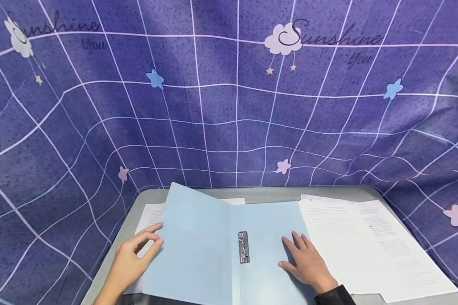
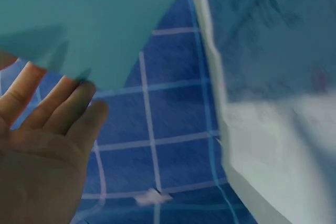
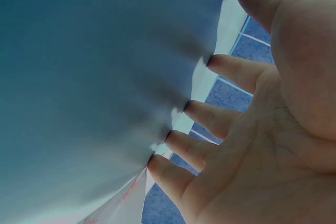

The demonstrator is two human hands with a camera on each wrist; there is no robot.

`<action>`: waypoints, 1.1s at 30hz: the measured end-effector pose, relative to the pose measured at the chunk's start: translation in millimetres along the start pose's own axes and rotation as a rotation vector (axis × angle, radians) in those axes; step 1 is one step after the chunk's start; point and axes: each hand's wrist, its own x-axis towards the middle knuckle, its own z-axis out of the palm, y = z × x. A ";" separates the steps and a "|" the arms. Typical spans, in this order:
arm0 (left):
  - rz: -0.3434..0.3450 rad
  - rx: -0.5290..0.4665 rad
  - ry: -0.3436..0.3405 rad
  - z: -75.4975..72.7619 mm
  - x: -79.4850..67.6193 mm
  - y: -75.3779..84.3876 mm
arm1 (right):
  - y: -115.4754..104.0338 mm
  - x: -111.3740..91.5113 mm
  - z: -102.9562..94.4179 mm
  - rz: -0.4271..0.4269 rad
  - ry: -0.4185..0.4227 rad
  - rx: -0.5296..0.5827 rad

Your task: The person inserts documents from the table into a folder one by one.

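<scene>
A light blue folder point(image 1: 194, 245) lies spread in front of me, its left cover lifted at the far corner. A dark metal clip point(image 1: 243, 247) sits near its spine. My left hand point(image 1: 131, 258) is at the left cover's outer edge, with thumb and fingertips touching it. The left wrist view shows these fingers point(image 2: 79, 98) fairly straight along the edge. On the folder's right half rests my right hand point(image 1: 307, 262), fingers spread. Its fingertips meet the blue surface point(image 3: 105, 77) in the right wrist view.
Printed sheets point(image 1: 374, 245) lie to the right of the folder, partly overlapping each other. More printed paper point(image 1: 149, 215) shows beneath the left cover. A grey table point(image 1: 198, 192) holds everything. Purple patterned cloth point(image 1: 221, 106) hangs behind and at the sides.
</scene>
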 end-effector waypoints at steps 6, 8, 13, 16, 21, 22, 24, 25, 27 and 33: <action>-0.064 0.007 -0.055 -1.0 -10.2 -38.2 | 0.1 -0.8 -1.5 -0.013 0.020 -0.015; -0.062 0.063 -0.058 2.2 -14.2 -48.2 | 0.0 -1.0 -1.6 -0.018 0.025 -0.014; -0.024 0.242 -0.055 10.7 -22.9 -62.3 | -0.1 -0.3 -0.1 -0.016 0.016 -0.010; -0.017 0.304 -0.062 15.0 -25.1 -67.4 | -0.8 -0.3 -0.5 -0.013 0.014 -0.012; -0.030 0.382 -0.070 21.0 -29.0 -75.0 | -1.4 -0.1 -1.4 -0.024 0.034 -0.018; -0.034 0.386 -0.072 22.1 -30.1 -76.5 | -1.3 0.0 -1.3 -0.026 0.036 -0.017; -0.048 0.385 -0.079 24.2 -32.1 -79.1 | -1.4 -0.2 -0.8 -0.025 0.032 -0.018; -0.054 0.386 -0.083 25.3 -32.8 -80.4 | -1.1 -0.1 -0.2 -0.024 0.030 -0.019; -0.063 0.383 -0.091 27.3 -33.6 -83.0 | -1.1 -0.3 0.3 -0.022 0.027 -0.019; -0.104 0.380 -0.157 28.8 -31.2 -77.5 | -1.1 -0.1 -0.9 -0.007 0.015 -0.014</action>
